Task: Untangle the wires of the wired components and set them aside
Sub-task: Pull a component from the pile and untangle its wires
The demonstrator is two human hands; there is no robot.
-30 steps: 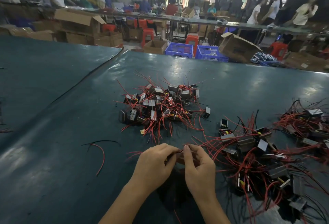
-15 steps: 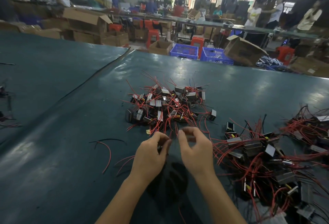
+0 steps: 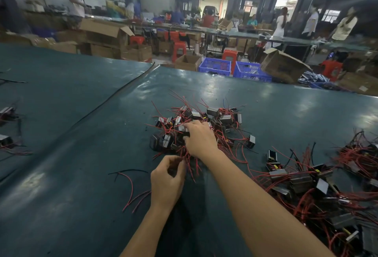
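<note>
Green worktable (image 3: 71,195): right hand (image 3: 199,140) pinches a wired component (image 3: 186,134) on the centre pile (image 3: 223,117), left hand (image 3: 167,177) pinches red wires (image 3: 187,160) at its near edge; tangled heap (image 3: 306,185) to its right looks largely undone.

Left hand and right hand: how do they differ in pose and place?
The left hand is curled, pinching red wires; the right hand lies on the middle pile, grip unclear. The left hand is nearer the camera; the right hand reaches farther out. Both are bare and touch the wires.
</note>
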